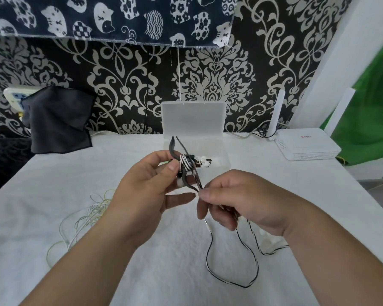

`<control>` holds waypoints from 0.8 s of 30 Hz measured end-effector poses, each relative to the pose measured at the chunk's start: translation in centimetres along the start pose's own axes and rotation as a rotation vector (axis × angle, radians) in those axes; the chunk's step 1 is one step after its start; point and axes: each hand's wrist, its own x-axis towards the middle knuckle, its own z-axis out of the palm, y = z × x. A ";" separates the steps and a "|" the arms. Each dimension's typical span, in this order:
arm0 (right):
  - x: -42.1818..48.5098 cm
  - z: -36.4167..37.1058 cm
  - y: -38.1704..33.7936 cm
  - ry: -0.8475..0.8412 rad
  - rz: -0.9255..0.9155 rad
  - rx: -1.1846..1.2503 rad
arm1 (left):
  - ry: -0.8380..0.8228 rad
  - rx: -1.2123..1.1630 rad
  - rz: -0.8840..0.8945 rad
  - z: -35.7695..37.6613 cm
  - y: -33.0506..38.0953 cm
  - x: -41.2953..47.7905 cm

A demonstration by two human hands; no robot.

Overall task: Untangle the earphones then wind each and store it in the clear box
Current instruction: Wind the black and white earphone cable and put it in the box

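My left hand [150,184] pinches a partly wound bundle of black-and-white earphone cable [186,165] between thumb and fingers, just in front of the clear box. My right hand [234,206] pinches the same cable a little lower, near the bundle. The loose rest of that cable [210,268] hangs down and loops on the white cloth below my right hand. A second, pale yellowish-white earphone [91,215] lies in a loose tangle on the cloth left of my left forearm. The clear box [221,161] stands open behind my hands, lid upright, with white and dark earphone parts inside.
A white router [307,147] with upright antennas sits at the back right. A dark cloth [58,120] hangs over something at the back left. A patterned black-and-white wall stands right behind the box. The table is covered with a white towel [53,173].
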 end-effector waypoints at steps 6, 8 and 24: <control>-0.6 -0.5 -0.3 -0.105 -0.055 -0.013 | 0.124 0.259 0.075 0.4 -0.4 -0.1; -0.5 -0.4 -0.3 -0.027 -0.073 -0.010 | 0.151 0.485 0.155 0.2 -0.6 0.0; 0.2 -1.8 0.2 0.637 -0.193 -0.053 | -0.230 0.485 0.007 0.4 -0.3 -0.6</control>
